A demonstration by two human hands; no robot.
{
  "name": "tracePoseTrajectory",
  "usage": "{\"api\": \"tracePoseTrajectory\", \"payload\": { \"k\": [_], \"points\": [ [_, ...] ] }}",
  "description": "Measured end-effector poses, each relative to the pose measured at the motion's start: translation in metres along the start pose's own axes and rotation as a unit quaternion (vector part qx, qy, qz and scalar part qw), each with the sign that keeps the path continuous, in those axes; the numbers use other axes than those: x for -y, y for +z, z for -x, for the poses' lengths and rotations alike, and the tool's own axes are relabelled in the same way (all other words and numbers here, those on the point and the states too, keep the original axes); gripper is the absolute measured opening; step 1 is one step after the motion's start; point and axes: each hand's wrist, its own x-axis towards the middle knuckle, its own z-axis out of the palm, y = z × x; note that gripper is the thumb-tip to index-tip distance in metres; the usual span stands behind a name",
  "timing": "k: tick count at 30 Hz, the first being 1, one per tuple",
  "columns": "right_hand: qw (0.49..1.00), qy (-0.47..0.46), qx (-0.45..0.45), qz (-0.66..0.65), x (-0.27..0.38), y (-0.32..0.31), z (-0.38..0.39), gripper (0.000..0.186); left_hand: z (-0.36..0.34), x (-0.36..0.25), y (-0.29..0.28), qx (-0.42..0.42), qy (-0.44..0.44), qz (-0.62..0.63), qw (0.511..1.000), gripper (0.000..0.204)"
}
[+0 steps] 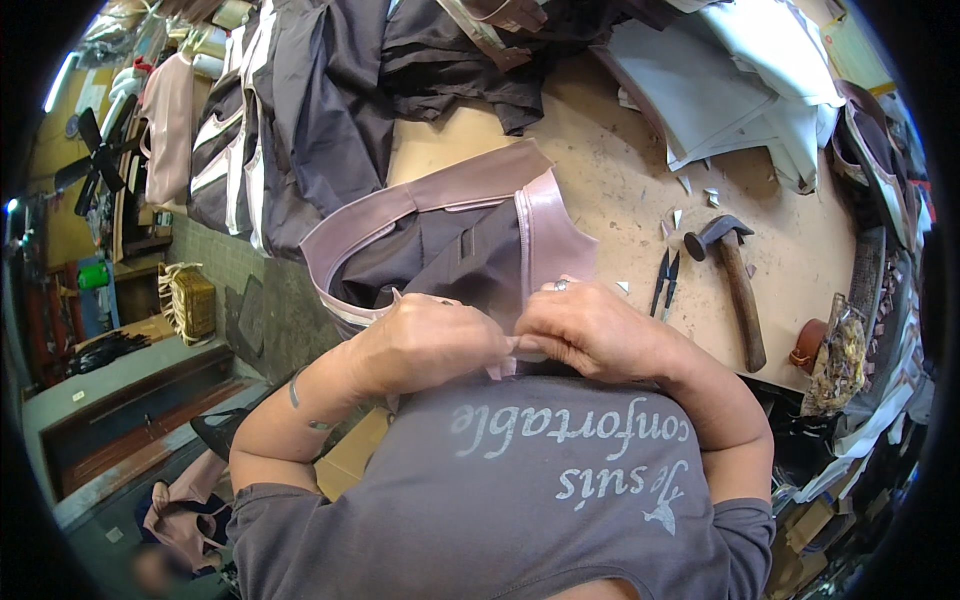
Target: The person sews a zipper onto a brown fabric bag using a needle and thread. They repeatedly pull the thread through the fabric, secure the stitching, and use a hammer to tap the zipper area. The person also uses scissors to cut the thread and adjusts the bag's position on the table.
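A pink leather bag (562,222) with a dark lining (405,262) lies in front of me, its mouth facing up. A zip or pale trim strip (523,240) runs along the inside of its right panel. My left hand (430,343) and my right hand (597,328) meet at the bag's near edge, close to my body. The fingers of both are closed in a pinch on that edge, thumbs nearly touching. Exactly what lies between the fingertips is mostly hidden. A ring shows on my right hand.
Right of the bag lie a wooden-handled hammer (742,295) and small dark snips (664,284) among white scraps (710,197). White sheets (720,100) cover the back right, dark fabric (335,100) the back left. A clear packet (838,360) stands by the right edge.
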Motion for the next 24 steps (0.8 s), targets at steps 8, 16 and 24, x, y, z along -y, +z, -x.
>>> {"api": "tracePoseTrajectory", "payload": {
  "k": [8, 16, 24],
  "points": [
    [0.995, -0.037, -0.062, 0.062, 0.006, 0.003, 0.003, 0.010, -0.006, -0.009, -0.007, 0.071, -0.155, 0.021, 0.985, 0.012],
    [0.998, 0.008, -0.052, -0.025, 0.003, 0.001, 0.003, 0.017, -0.007, -0.013, -0.014, 0.061, -0.202, 0.069, 0.975, 0.009],
    [0.996, -0.053, -0.052, 0.050, 0.008, 0.003, -0.001, 0.015, -0.007, -0.014, -0.010, 0.059, -0.131, -0.036, 0.989, 0.008]
  ]
}}
